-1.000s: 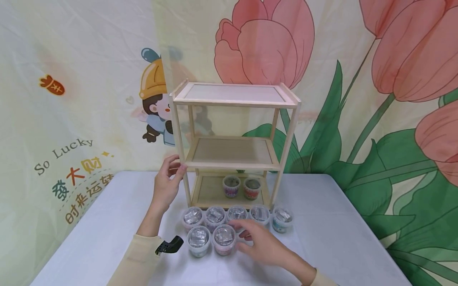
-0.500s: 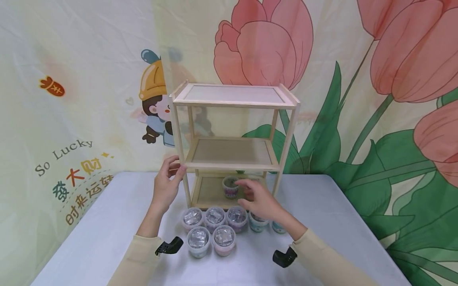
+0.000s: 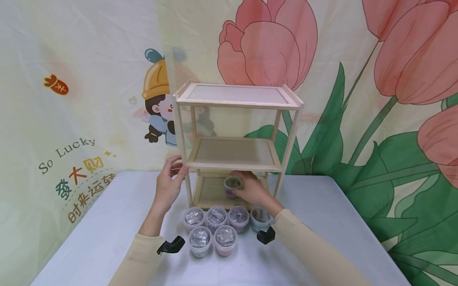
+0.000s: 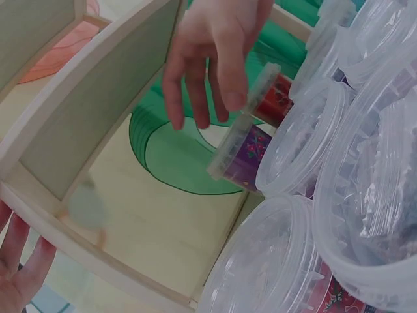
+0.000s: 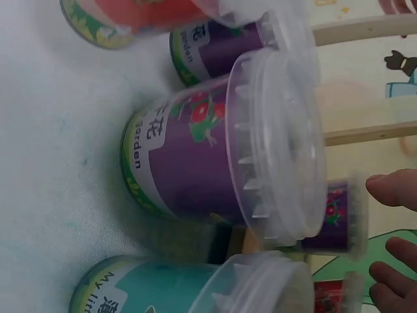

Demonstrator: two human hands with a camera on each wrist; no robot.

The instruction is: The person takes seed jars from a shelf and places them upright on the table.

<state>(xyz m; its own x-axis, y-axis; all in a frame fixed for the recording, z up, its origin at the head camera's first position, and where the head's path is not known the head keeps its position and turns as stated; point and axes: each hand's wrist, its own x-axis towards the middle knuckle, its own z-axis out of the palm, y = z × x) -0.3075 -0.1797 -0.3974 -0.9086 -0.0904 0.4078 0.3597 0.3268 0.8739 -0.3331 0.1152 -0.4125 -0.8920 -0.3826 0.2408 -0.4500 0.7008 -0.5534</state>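
Observation:
My left hand grips the front left post of a small three-tier wooden shelf, thumb at the middle tier's corner; its fingertips also show in the left wrist view. My right hand reaches under the middle tier, thumb and fingers spread about a small lidded tub with a purple label on the bottom tier. In the wrist views its fingers hang loose, apart from this purple tub. Beside it stands a red-labelled tub, which my right hand hides in the head view.
Several more clear-lidded tubs stand on the white table before the shelf, among them a purple one, a teal one and a pink one. Behind the table hangs a printed cloth with tulips.
My right hand has moved from above the front tubs forward into the bottom tier, first over the red tub, then left to the purple one. My left hand keeps its place on the post.

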